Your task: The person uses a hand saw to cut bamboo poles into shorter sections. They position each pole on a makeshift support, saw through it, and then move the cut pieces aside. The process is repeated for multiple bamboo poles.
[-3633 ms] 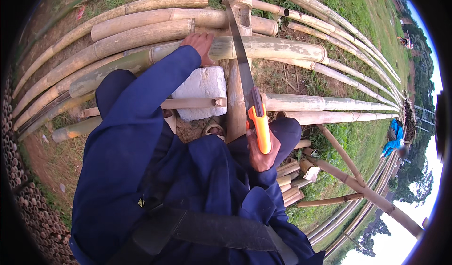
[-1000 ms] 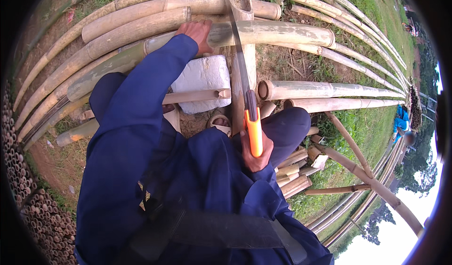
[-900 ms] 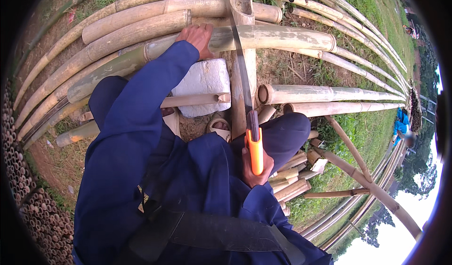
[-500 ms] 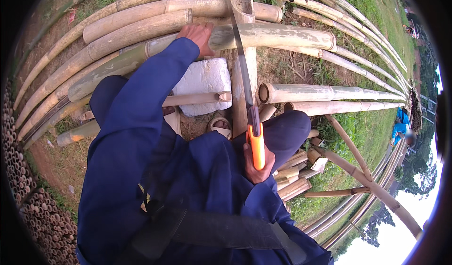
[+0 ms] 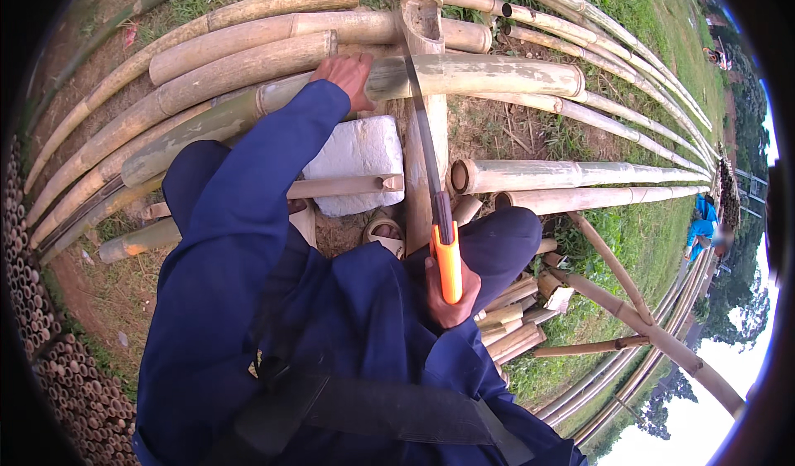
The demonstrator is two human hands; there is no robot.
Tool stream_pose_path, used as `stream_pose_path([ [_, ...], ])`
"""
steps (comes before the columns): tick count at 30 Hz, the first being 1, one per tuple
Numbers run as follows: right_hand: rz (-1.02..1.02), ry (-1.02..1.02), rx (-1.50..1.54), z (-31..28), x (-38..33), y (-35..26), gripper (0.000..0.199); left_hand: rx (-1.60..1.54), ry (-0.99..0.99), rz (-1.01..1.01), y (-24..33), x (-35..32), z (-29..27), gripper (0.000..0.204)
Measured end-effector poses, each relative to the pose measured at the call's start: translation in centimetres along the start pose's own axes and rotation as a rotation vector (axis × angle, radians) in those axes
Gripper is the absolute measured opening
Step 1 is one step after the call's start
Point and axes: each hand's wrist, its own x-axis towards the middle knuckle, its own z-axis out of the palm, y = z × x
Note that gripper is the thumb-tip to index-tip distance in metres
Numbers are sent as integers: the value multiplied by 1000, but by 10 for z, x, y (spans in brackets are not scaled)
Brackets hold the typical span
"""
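The left hand (image 5: pixel 348 77) sits in the upper middle of the frame, at the end of a blue-sleeved arm stretched straight out and up from the lower left. It lies palm down, fingers curled over the top of a thick greenish bamboo pole (image 5: pixel 489 75), pressing on it; the knuckles face the camera and the thumb side is hidden.

The right hand (image 5: pixel 451 288) is at the centre of the frame, drawn in close to the body with the elbow bent, its forearm coming up from the lower edge. It is closed in a fist around the orange handle of a hand saw (image 5: pixel 435 188). The saw's long dark blade runs up and slightly left from the fist, and its far end lies across the pole just to the right of the left hand.

The pole lies crosswise in the upper part of the frame, resting over an upright-running bamboo post (image 5: pixel 421 19). Below the left hand sits a white block (image 5: pixel 356 155), with a thinner bamboo stick (image 5: pixel 344 187) laid across it. More long bamboo poles (image 5: pixel 580 172) fan out to the right over grass. Short offcuts (image 5: pixel 513 317) lie piled just right of the right hand. Stacked bamboo ends (image 5: pixel 50 358) fill the lower left edge.
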Motion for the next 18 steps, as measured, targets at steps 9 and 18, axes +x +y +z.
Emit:
stream_pose_path([
  [9,40,-11,108,18,25,5,16,-41,39,40,-13,-1,13,71],
  [18,-83,295,-112,-37,19,-22,18,-41,-57,-26,-12,-1,12,90],
])
